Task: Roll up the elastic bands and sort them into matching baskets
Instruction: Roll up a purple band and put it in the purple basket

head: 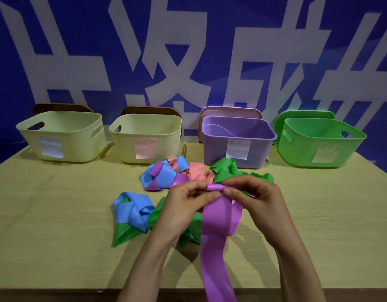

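Note:
My left hand (183,205) and my right hand (255,199) pinch the top end of a purple elastic band (216,243), where a small roll has formed between my fingertips. The rest of the band hangs down past the table's front edge. Loose bands lie on the table: a blue and green tangle (131,216) at the left, a blue, purple and pink heap (166,173) behind my hands, and a green band (227,168) beside it. At the back stand two cream baskets (62,136) (146,138), a purple basket (238,142) and a green basket (318,142).
Each basket carries a paper label on its front. Lids lean behind the baskets against a blue wall with large white characters. The wooden table (46,214) spreads wide to the left and right of the bands.

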`<action>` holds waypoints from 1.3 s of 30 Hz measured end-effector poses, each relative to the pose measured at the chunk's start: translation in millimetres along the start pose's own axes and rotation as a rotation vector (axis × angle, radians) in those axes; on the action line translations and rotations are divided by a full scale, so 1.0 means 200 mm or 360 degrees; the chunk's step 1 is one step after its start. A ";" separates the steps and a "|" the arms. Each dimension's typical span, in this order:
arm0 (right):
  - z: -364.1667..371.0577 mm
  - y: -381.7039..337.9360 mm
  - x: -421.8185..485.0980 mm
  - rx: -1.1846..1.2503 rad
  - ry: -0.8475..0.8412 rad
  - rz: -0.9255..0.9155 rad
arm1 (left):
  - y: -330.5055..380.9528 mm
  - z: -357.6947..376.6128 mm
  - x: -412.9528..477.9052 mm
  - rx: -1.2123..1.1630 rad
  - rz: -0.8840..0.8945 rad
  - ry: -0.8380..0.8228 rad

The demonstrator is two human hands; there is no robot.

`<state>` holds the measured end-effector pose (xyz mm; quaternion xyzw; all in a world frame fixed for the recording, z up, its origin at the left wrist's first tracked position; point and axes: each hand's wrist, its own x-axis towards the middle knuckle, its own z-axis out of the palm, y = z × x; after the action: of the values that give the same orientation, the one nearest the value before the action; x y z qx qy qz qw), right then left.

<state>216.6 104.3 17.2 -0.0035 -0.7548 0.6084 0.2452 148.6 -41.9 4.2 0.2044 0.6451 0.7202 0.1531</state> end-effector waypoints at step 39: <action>0.00 -0.02 -0.03 -0.0090 0.0000 0.0040 | 0.02 0.03 -0.02 -0.0230 -0.0049 0.0010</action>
<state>222.6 101.4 18.6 -0.0198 -0.7715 0.5899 0.2374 155.7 -40.2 8.9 0.1807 0.5949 0.7631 0.1765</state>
